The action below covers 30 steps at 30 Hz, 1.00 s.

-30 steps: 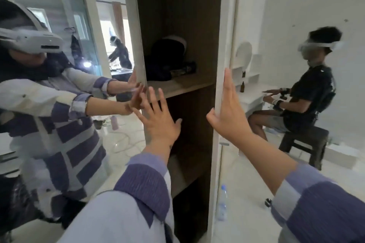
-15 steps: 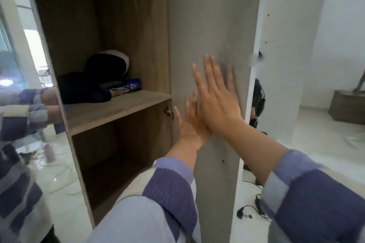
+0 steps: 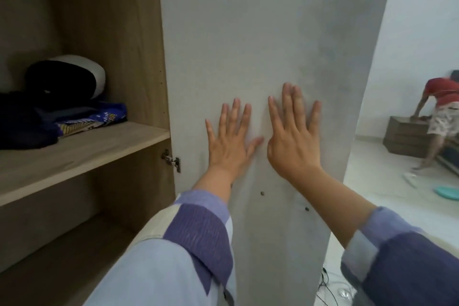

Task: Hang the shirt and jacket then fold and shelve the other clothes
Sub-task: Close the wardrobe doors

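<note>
The grey inner face of the open wardrobe door (image 3: 260, 32) fills the middle of the view. My left hand (image 3: 231, 141) and my right hand (image 3: 293, 136) press flat on it side by side, fingers straight and spread, holding nothing. Left of the door the wardrobe stands open. Its wooden shelf (image 3: 82, 154) carries dark folded clothes (image 3: 22, 122), a blue patterned cloth (image 3: 96, 120) and a black and white rolled item (image 3: 67, 77). No shirt or jacket on a hanger is in view.
A metal hinge (image 3: 171, 160) joins door and wardrobe side. The compartment below the shelf (image 3: 62, 251) holds nothing I can see. At the right a person in a red top (image 3: 442, 112) leans on a wooden box (image 3: 407, 136). Cables (image 3: 332, 290) lie on the floor.
The door has swung wide open under my palms. My view turned right, from the mirror front to the door's inner face, and my hands now lie flat side by side.
</note>
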Each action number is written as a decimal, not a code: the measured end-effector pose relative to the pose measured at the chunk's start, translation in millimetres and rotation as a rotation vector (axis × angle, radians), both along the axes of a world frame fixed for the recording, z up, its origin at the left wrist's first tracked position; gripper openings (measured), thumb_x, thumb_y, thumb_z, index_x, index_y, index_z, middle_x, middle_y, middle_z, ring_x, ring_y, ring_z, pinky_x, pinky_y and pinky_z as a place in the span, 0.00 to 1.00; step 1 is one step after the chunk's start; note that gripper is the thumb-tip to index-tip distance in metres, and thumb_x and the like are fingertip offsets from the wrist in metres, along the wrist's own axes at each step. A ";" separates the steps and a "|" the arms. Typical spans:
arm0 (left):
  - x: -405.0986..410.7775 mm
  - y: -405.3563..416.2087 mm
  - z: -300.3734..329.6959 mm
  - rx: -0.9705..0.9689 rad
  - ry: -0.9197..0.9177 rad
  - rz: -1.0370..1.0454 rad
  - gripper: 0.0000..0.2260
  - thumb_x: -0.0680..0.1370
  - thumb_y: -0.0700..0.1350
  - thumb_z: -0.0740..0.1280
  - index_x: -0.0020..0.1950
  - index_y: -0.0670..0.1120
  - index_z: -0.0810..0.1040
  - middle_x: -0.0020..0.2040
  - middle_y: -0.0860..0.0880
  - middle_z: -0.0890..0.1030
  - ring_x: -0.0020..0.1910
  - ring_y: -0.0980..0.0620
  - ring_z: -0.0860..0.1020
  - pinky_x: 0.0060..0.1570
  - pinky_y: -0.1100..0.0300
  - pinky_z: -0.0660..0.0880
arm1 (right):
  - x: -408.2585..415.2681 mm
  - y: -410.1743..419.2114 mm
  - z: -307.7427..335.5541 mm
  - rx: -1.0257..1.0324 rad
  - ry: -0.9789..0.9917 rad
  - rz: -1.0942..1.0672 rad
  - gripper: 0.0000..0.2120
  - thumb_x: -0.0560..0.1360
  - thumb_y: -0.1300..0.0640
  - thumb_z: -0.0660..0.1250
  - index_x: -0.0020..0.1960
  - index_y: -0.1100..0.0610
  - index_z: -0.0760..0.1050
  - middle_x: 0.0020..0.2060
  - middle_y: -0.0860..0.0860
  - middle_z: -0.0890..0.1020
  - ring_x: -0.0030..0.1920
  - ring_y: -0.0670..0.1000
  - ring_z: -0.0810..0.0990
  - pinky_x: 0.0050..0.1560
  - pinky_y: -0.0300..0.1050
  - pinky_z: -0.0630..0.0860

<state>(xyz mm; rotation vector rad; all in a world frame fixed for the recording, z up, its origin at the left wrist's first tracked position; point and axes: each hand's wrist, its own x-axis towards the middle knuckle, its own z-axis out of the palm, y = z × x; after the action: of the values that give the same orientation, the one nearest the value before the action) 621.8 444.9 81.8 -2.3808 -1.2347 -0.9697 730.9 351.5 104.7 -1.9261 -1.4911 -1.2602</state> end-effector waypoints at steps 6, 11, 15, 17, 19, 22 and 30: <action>17.2 41.4 24.3 0.099 0.098 0.041 0.33 0.80 0.60 0.50 0.75 0.52 0.31 0.77 0.49 0.34 0.76 0.46 0.35 0.70 0.35 0.41 | 34.0 36.3 4.6 -0.099 0.115 -0.082 0.39 0.70 0.57 0.60 0.78 0.55 0.47 0.77 0.59 0.42 0.77 0.59 0.39 0.73 0.67 0.40; 26.3 63.2 25.1 0.053 0.151 0.053 0.36 0.80 0.58 0.55 0.76 0.52 0.32 0.76 0.49 0.31 0.75 0.45 0.33 0.70 0.33 0.44 | 45.8 65.6 2.8 -0.215 0.255 -0.088 0.40 0.74 0.55 0.59 0.78 0.50 0.37 0.76 0.56 0.33 0.76 0.58 0.32 0.72 0.70 0.43; 24.9 72.5 20.6 0.077 0.166 0.040 0.38 0.79 0.58 0.57 0.76 0.53 0.33 0.76 0.49 0.31 0.75 0.45 0.33 0.70 0.33 0.45 | 38.9 79.8 -5.6 -0.177 0.297 -0.058 0.42 0.74 0.50 0.61 0.78 0.53 0.37 0.75 0.59 0.33 0.75 0.62 0.32 0.69 0.74 0.44; 22.1 74.6 18.8 0.103 0.178 0.039 0.38 0.79 0.59 0.57 0.76 0.53 0.33 0.77 0.49 0.33 0.75 0.45 0.34 0.70 0.33 0.46 | 36.1 81.7 -8.8 -0.162 0.298 -0.063 0.44 0.73 0.50 0.62 0.77 0.53 0.36 0.75 0.60 0.34 0.75 0.63 0.32 0.68 0.75 0.43; 19.7 73.5 19.7 0.097 0.187 0.029 0.38 0.78 0.59 0.58 0.76 0.53 0.34 0.77 0.50 0.33 0.76 0.45 0.34 0.70 0.34 0.47 | 36.7 81.3 -9.2 -0.164 0.296 -0.068 0.44 0.73 0.50 0.62 0.77 0.53 0.36 0.75 0.59 0.34 0.75 0.62 0.32 0.69 0.75 0.43; 15.8 67.3 25.1 0.084 0.208 0.018 0.39 0.78 0.55 0.61 0.76 0.53 0.34 0.77 0.50 0.33 0.76 0.46 0.34 0.71 0.36 0.49 | 35.6 79.2 -8.4 -0.155 0.282 -0.101 0.43 0.73 0.50 0.61 0.78 0.55 0.37 0.76 0.60 0.35 0.75 0.61 0.33 0.70 0.73 0.41; -58.0 59.6 43.0 0.052 0.243 0.260 0.36 0.77 0.44 0.61 0.78 0.53 0.41 0.78 0.51 0.36 0.77 0.48 0.38 0.72 0.37 0.46 | -27.2 113.5 -22.0 -0.175 0.092 0.157 0.39 0.68 0.61 0.63 0.77 0.59 0.52 0.77 0.60 0.45 0.77 0.60 0.41 0.70 0.71 0.39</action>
<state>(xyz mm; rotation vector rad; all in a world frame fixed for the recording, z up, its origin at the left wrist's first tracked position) 563.8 504.5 124.8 -2.1533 -1.3609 -0.6068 703.7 464.9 82.7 -1.9022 -1.7160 -0.9899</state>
